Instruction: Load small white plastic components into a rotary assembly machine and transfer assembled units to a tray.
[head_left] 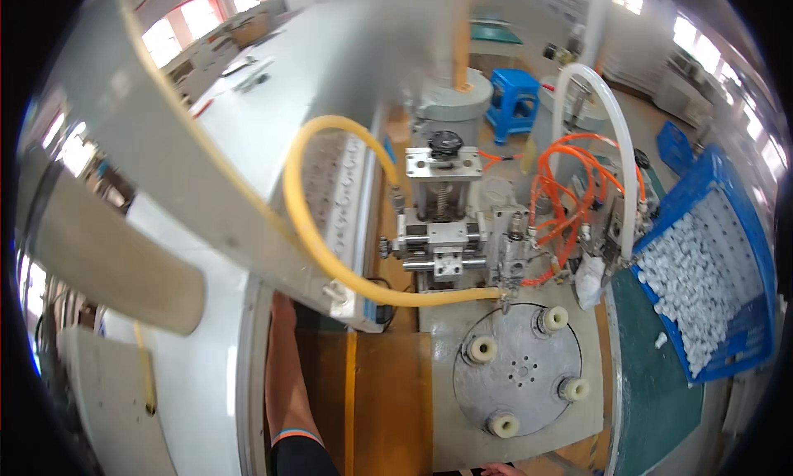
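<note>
My left forearm (289, 377) reaches forward from a dark sleeve with an orange and blue cuff. Its hand is hidden behind the grey machine frame (239, 236), so what it touches does not show. At the bottom edge, only a sliver of my right hand (501, 469) appears, near the front of the machine's base plate; its fingers are mostly cut off. Ahead of it lies a round metal turntable (522, 402) bearing several cream ring-shaped holders (482, 349). A nozzle fed by a yellow hose (330, 261) stands over the turntable's far edge.
To the right, a blue crate (739, 356) of small white pieces (690, 282) tilts over a green surface (652, 393). Orange tubing (570, 195) and a white hose (632, 187) loop behind the turntable. An amber panel (388, 402) lies left of it. A blue stool (514, 100) stands farther back.
</note>
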`<state>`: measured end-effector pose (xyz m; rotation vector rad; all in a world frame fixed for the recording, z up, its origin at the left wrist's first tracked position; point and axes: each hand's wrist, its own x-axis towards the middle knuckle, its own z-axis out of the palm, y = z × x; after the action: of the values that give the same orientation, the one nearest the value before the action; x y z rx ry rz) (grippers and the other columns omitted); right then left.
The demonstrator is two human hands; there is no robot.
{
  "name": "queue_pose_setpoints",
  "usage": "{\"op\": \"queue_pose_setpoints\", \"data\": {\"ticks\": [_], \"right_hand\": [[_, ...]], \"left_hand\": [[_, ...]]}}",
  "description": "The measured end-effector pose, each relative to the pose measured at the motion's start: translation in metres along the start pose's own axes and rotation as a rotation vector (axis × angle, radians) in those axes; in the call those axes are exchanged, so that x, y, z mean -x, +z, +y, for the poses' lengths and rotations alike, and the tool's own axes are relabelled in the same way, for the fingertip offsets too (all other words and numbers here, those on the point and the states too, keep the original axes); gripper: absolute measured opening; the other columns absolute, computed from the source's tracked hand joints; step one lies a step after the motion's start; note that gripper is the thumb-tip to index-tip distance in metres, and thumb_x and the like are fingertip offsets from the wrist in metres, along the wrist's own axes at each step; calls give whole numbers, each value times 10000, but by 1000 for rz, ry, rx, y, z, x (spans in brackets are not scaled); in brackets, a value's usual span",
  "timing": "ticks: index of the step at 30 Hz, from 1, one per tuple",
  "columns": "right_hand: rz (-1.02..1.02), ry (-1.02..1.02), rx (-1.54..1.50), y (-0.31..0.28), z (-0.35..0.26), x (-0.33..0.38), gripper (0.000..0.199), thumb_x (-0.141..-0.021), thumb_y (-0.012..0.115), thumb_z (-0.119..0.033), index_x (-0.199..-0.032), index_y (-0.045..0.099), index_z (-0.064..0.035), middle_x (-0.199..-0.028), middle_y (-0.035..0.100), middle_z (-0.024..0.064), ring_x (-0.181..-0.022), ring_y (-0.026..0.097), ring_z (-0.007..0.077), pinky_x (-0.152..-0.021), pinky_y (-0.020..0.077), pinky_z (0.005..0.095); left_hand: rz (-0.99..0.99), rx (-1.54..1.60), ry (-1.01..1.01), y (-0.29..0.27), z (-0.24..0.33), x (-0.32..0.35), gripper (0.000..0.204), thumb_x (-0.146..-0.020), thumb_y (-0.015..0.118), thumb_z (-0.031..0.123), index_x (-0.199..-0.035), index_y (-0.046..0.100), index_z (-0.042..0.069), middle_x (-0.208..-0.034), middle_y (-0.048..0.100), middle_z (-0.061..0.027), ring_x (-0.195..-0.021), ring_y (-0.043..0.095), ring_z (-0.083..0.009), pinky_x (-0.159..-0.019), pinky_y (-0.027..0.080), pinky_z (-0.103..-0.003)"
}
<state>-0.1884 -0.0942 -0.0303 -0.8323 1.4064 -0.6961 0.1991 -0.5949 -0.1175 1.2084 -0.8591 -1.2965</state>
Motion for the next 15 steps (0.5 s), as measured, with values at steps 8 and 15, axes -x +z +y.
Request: {"op": "queue_pose_setpoints", "data": {"ticks": [8, 15], "right_hand": [[150, -92, 440, 8, 27, 6, 354, -888, 525, -228, -1206, 516, -73, -1043, 590, 149, -963, 587, 292, -810, 474, 390], [392, 2, 239, -32, 50, 86, 368, -888, 500, -194, -1244, 476, -103, -1053, 536, 131, -997, 556, 289, -830, 457, 383]], "left_hand": [[-371, -1491, 735, 5, -69, -14, 434, -905, 506, 191, -1290, 436, 2, -1282, 490, -177, -1167, 473, -325, -977, 385, -398], [175, -973, 565, 88, -6, 182, 374, -889, 517, 209, -1153, 589, -45, -1152, 597, -238, -1019, 592, -332, -898, 453, -410]]}}
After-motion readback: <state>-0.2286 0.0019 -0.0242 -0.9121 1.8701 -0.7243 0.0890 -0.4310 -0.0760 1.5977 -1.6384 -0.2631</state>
